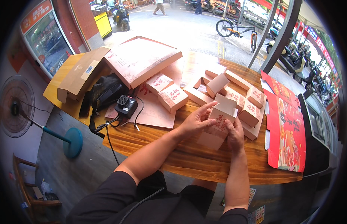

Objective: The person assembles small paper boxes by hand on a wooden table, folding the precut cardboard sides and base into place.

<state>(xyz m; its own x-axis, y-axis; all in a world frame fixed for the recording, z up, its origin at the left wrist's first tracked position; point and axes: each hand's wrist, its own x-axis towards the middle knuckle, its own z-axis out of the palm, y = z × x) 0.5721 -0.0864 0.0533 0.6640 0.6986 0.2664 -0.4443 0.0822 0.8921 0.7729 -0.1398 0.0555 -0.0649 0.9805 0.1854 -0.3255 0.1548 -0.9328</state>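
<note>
Between both hands is a small pale-pink carton (219, 118) with red printing on its front. Its upper flap stands up and its lower flap hangs down, both unfolded. My left hand (197, 120) grips its left side, thumb across the front. On the right edge, my right hand (235, 135) closes with its thumb on the front panel. Just beyond the hands, a shallow pink box tray (254, 131) holds several small matching cartons (250, 113), one of them tilted (217, 84). Two more small cartons (173, 98) sit left of my left hand.
The wooden table (188, 160) also carries a large pink box lid (143, 59), a brown cardboard box (82, 74), a black bag (108, 91) and a black device with cables (126, 106). Red printed flat cardboard (287, 130) lies right. A fan (18, 106) stands left.
</note>
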